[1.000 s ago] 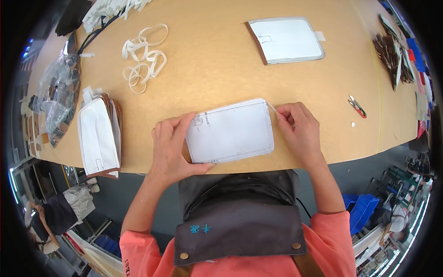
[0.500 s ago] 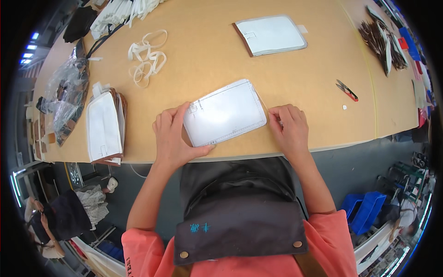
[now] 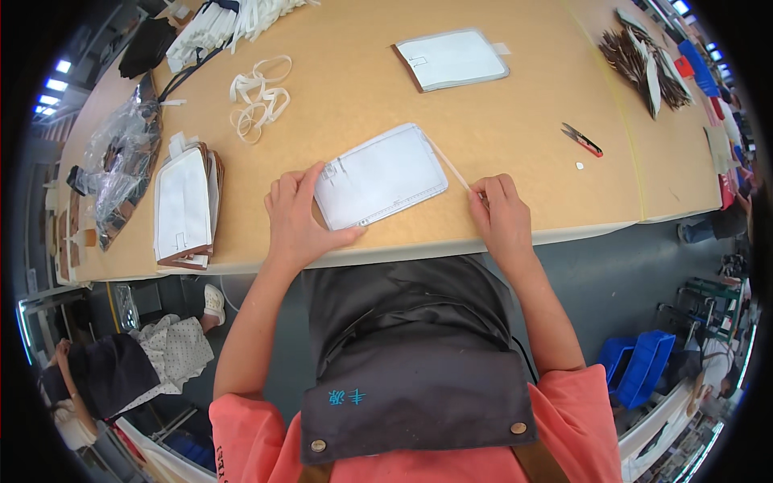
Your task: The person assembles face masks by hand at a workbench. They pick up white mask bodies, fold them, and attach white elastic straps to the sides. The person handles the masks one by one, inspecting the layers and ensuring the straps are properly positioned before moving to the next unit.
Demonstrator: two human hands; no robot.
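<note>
A person in a coral-red short-sleeved top and a dark brown apron (image 3: 419,394) works at a broad tan tabletop (image 3: 338,97). Near its front edge lies a rectangular white panel with rounded corners (image 3: 382,177), set at a slant, with fine dark markings at its left end and along its lower edge.

The left hand (image 3: 302,213) grips the panel's left end, fingers at the upper edge and thumb at the lower. The right hand (image 3: 501,216) is closed, pinching a thin pale strip (image 3: 448,165) between thumb and fingertips; the strip runs straight and slanting to the panel's upper right corner.

To the right of the panel lie red-handled metal thread snips (image 3: 581,140), with a small white scrap (image 3: 580,166) just beside them. Farther back rests a second white panel with a brown left edge (image 3: 455,60). To the left stands a stack of white panels with brown edges (image 3: 181,205), and beyond it lie a loosely looped cream ribbon (image 3: 259,97) and a crumpled clear plastic bag (image 3: 121,161).
</note>
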